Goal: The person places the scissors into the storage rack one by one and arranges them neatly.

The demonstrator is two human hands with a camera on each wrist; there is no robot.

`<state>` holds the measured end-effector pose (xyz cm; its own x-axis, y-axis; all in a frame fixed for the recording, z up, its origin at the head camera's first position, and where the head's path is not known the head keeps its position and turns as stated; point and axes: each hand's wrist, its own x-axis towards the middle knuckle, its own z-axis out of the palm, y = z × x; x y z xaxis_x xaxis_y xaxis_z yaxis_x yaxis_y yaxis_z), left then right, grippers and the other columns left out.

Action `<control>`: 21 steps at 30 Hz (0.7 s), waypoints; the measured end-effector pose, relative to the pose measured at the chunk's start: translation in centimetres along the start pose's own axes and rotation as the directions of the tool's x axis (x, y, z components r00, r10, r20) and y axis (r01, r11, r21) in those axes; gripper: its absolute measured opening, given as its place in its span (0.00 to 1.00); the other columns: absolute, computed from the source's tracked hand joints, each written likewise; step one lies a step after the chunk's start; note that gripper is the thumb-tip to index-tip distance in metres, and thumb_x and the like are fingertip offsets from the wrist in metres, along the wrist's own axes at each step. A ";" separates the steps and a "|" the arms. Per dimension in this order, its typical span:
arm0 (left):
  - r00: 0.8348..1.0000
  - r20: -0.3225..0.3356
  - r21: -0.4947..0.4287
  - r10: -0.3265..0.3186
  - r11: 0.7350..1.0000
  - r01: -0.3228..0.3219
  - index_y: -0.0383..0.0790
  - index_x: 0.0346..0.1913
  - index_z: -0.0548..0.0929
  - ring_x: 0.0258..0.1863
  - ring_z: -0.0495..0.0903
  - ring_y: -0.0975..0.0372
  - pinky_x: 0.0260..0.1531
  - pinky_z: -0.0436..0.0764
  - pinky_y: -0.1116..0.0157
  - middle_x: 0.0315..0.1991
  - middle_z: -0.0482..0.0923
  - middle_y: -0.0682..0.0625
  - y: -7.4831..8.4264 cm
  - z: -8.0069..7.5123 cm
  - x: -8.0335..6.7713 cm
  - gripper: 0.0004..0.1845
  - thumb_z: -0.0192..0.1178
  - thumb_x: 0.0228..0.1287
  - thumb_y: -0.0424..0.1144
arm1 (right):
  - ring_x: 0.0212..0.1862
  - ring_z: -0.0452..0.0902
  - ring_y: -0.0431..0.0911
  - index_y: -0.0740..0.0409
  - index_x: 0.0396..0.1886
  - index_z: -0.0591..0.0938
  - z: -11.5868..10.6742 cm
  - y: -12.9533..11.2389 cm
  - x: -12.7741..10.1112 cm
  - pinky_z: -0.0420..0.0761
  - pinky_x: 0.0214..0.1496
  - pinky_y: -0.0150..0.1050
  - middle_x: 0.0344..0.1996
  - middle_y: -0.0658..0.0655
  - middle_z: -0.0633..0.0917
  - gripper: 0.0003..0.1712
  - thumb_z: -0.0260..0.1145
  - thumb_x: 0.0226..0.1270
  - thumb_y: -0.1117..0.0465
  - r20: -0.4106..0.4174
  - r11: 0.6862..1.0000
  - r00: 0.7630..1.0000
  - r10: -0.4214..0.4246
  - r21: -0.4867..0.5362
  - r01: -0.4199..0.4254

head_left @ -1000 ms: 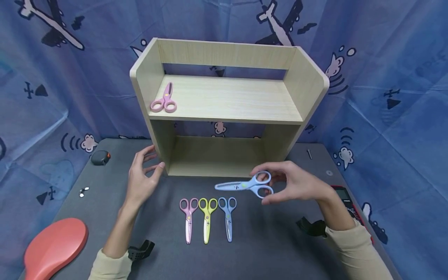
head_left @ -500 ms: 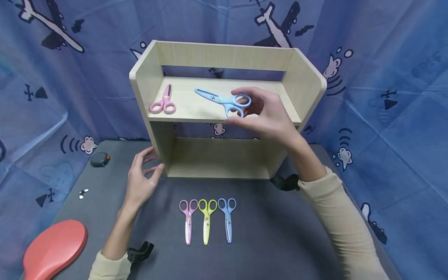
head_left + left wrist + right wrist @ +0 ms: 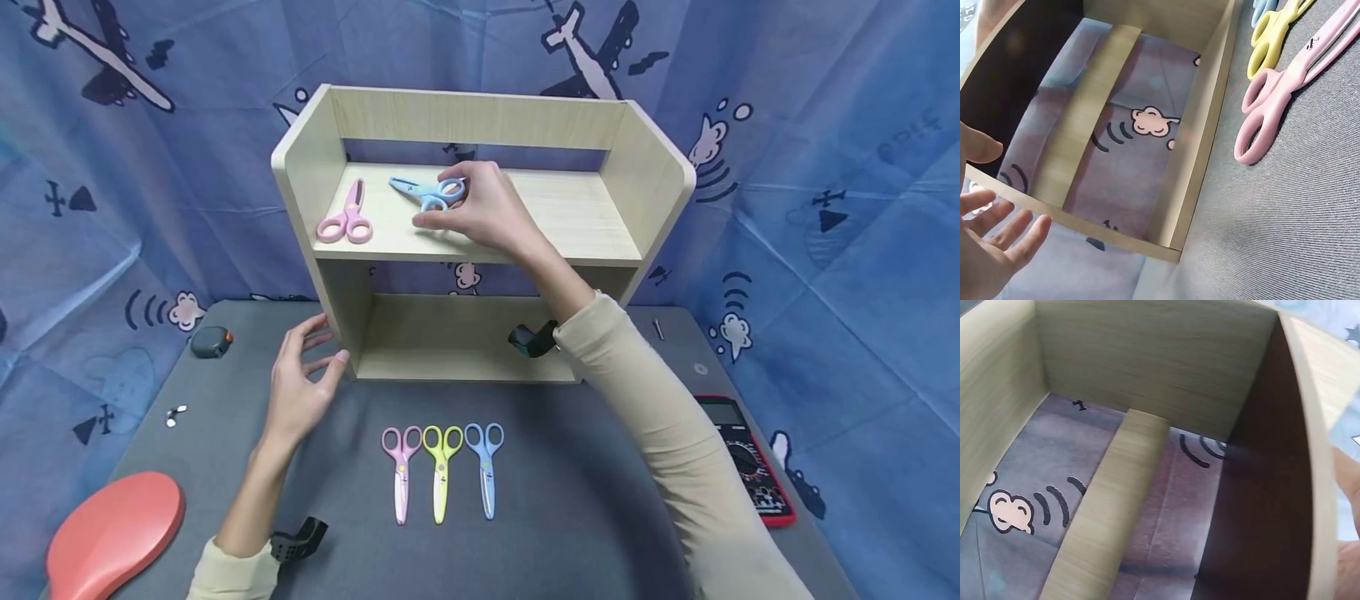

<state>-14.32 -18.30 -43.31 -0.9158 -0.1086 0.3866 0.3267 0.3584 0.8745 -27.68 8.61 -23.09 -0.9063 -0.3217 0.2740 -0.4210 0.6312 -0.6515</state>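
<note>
In the head view, my right hand pinches light-blue scissors by their handle loops, over the upper board of a pale wooden shelf. Their blades point left; I cannot tell whether they touch the board. Left of them, pink scissors lie on the same board. My left hand, its fingers relaxed, is beside the shelf's lower left side, thumb near the front edge. On the table in front, pink scissors, yellow scissors and blue scissors lie in a row, handles toward the shelf.
A dark tape measure and a small metal piece lie at left, with a red paddle-shaped object nearer. At right are a red multimeter, a screw and a washer. A printed blue curtain hangs behind.
My right hand has lifted the light-blue scissors from above the table up to the upper shelf board, then moved them left toward the pink scissors. My left hand has stayed in place.
</note>
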 end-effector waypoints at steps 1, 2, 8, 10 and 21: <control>1.000 -0.001 0.000 0.000 1.000 0.000 0.36 0.78 0.71 0.73 0.77 0.41 0.54 0.80 0.88 0.73 0.72 0.36 0.0 0.0 0.0 0.32 0.65 0.74 0.28 | 0.41 0.82 0.44 0.65 0.65 0.84 0.3 -0.1 0.1 0.79 0.39 0.29 0.46 0.58 0.90 0.40 0.86 0.58 0.49 0.002 1.000 1.000 -0.001 -0.025 0.001; 1.000 -0.003 0.000 -0.001 1.000 0.001 0.36 0.78 0.71 0.73 0.77 0.41 0.54 0.80 0.88 0.73 0.72 0.36 -0.1 0.0 0.0 0.32 0.66 0.74 0.28 | 0.42 0.81 0.44 0.65 0.65 0.84 0.6 -0.2 0.2 0.78 0.40 0.30 0.46 0.58 0.89 0.40 0.86 0.58 0.48 0.007 0.999 1.000 -0.004 -0.049 0.004; 1.000 0.002 0.000 -0.007 1.000 0.007 0.36 0.78 0.71 0.73 0.77 0.41 0.54 0.80 0.88 0.73 0.72 0.36 -0.1 -0.1 0.1 0.32 0.66 0.74 0.29 | 0.43 0.80 0.46 0.65 0.68 0.82 1.0 -1.1 -0.1 0.78 0.44 0.32 0.46 0.58 0.87 0.39 0.83 0.63 0.50 0.113 0.995 0.993 -0.041 -0.087 0.051; 1.000 0.004 0.000 -0.009 1.000 0.009 0.36 0.79 0.71 0.73 0.77 0.41 0.54 0.80 0.88 0.73 0.72 0.36 -0.1 0.0 0.1 0.32 0.66 0.74 0.29 | 0.40 0.79 0.45 0.64 0.65 0.84 1.0 -1.2 -0.4 0.77 0.42 0.32 0.43 0.57 0.86 0.36 0.82 0.63 0.50 0.143 0.994 0.988 -0.062 -0.085 0.075; 1.000 0.001 -0.003 -0.007 1.000 0.007 0.35 0.78 0.71 0.73 0.77 0.41 0.54 0.79 0.88 0.74 0.71 0.36 0.0 -0.1 0.1 0.32 0.65 0.75 0.30 | 0.42 0.81 0.47 0.64 0.53 0.90 3.0 -1.7 -0.8 0.81 0.44 0.37 0.43 0.59 0.91 0.35 0.83 0.61 0.40 0.054 0.976 0.989 -0.141 -0.163 0.148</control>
<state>-14.40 -18.39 -43.28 -0.9185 -0.1099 0.3798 0.3207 0.3547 0.8783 -26.14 5.65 -24.27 -0.8348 -0.4452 0.3239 -0.5505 0.6832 -0.4798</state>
